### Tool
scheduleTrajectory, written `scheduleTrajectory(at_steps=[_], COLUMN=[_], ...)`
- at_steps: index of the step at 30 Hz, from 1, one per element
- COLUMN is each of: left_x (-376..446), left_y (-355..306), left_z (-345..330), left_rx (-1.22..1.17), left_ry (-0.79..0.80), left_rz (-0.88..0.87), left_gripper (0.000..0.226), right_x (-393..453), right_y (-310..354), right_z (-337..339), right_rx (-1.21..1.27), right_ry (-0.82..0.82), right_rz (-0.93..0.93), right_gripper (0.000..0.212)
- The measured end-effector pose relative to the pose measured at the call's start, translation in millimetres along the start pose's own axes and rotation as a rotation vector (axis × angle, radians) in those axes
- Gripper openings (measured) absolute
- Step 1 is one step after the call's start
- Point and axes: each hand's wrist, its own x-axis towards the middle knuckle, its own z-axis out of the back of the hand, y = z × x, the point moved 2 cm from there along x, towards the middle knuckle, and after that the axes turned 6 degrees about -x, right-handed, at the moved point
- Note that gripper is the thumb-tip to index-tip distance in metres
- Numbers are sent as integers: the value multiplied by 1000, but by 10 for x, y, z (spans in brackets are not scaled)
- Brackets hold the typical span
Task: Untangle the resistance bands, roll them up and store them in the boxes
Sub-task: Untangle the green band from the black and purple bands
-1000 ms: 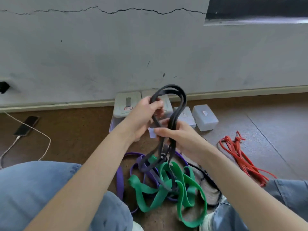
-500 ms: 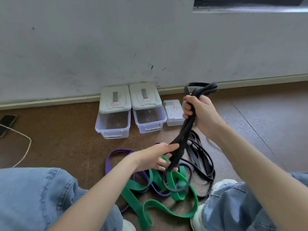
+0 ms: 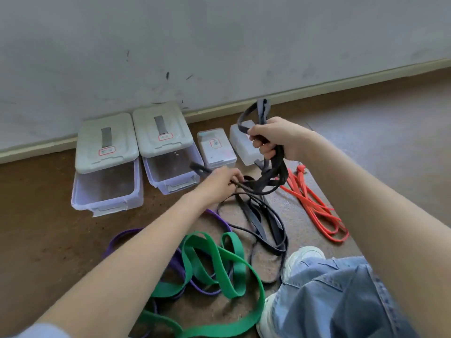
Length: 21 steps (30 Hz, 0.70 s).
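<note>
Up near the wall, the right hand point(image 3: 273, 140) is curled tight around a bunch of black bands point(image 3: 271, 174). Some loops of it stick up above the fist, and the rest hangs down to the floor point(image 3: 48, 228). Lower down, the left hand point(image 3: 219, 179) pinches another part of the same black bunch, and a short bit pokes out to the left past the fingers. More black loops lie on the floor under both hands, next to a white shoe point(image 3: 302, 259) and a leg in blue jeans point(image 3: 341, 296).

A green band point(image 3: 212, 259) lies in big curls on the floor close to the person. A purple band point(image 3: 122, 237) runs under it and peeks out on the left side. An orange-red band point(image 3: 314, 211) lies in a bunch to the right, touching the black bunch near its top end.

4 boxes sit in a row by the wall. The 2 big ones, a left big box point(image 3: 107, 167) and a right big box point(image 3: 166, 147), have grey lids pushed back so the front part is open. Right of them is a small box point(image 3: 217, 147) with its lid on. Another small box point(image 3: 244, 145) sits partly behind the right hand.
</note>
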Motion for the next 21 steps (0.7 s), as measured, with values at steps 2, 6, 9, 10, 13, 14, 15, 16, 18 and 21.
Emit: scheduleTrajectory(at_steps=[2,6,9,10,13,14,15,16,18,21], left_x=[305,480,259,174,16,14,32,69,182,348], left_y=[-132,74,584,727,990,1034,1058,1062,1011,956], left_z=[-137,-774,-1230,-1346,-1537,-1577,-1616,-1652,-1702,-1730], left_rx=[150,411,502,473,457,509,574,634,708,747], left_ry=[-38,140,224,196,126,159,202,236,260,360], left_rz=[-164,-308,-161,-91,74,86,66,22,-84,-126], left_gripper=[33,68,65,57,32,28,28,29,33,39], right_x=[146,506,655,678,737,766,791,807,845,961], right_y=[-177,-1000,-1936,-2191,-2559,-2586,-2606,-2614,-2640,-2704], right_z=[158,133,-212,-316,-391,-358,-315,-271,-200,-141], right_rx=[-177,-539,-786,-833,-951,-988,-1016,-1032,-1082,-1209], right_ry=[-36,-100,32,82,-16,-80,-141,-202,-331,-315], right_rz=[-40,-7,-211,-293,-315,-264,-214,-170,-70,4], right_gripper=[21,8,32,37,48,51,53,53,50,63])
